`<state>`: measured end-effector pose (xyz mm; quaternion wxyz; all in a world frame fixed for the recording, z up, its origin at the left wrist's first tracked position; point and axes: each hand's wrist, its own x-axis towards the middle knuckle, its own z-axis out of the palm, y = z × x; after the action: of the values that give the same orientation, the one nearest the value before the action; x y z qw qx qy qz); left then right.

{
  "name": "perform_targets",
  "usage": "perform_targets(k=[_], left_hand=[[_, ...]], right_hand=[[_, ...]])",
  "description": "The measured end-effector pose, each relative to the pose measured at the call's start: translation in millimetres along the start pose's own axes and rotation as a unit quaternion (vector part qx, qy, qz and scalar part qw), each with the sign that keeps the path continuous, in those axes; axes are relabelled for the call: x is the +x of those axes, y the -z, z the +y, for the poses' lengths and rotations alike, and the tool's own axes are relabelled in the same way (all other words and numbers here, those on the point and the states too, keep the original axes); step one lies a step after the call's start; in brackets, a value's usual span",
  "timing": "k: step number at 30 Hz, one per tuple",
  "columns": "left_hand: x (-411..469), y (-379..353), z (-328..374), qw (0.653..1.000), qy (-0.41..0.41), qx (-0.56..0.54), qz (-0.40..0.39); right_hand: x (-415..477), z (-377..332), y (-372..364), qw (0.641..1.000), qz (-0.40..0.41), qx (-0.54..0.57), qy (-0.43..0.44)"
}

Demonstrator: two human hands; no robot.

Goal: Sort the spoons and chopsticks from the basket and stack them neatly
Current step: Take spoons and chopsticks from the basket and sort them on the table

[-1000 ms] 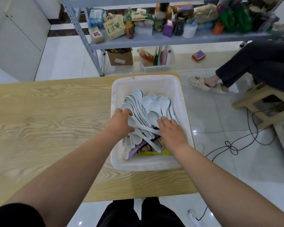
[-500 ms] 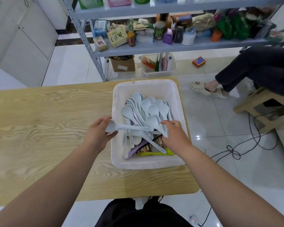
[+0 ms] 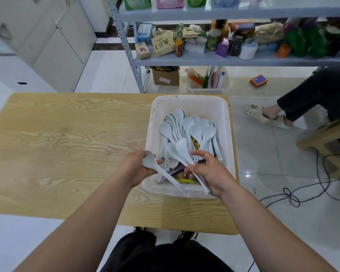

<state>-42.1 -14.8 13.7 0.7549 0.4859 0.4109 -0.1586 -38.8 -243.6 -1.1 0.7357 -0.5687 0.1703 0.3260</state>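
A cluttered metal shelf (image 3: 224, 59) stands behind the wooden table (image 3: 67, 144); a black cable (image 3: 290, 194) crosses the floor.

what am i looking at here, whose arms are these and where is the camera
There is no machine here. These are a person's two bare arms, filmed by one wide-angle camera worn on their head, looking forward and down. A wooden table carries a white plastic basket full of pale soup spoons. The left hand grips one spoon near its bowl. The right hand holds a second spoon by its handle, above the basket.
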Motion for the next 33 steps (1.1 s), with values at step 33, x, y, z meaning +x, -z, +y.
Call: perform_targets(k=[33], left_hand=[[-75.9,413.8,3.8,0.986,-0.079,-0.147,0.003]], right_hand=[[11.0,166.6,-462.4,0.891,-0.136,-0.427,0.069]])
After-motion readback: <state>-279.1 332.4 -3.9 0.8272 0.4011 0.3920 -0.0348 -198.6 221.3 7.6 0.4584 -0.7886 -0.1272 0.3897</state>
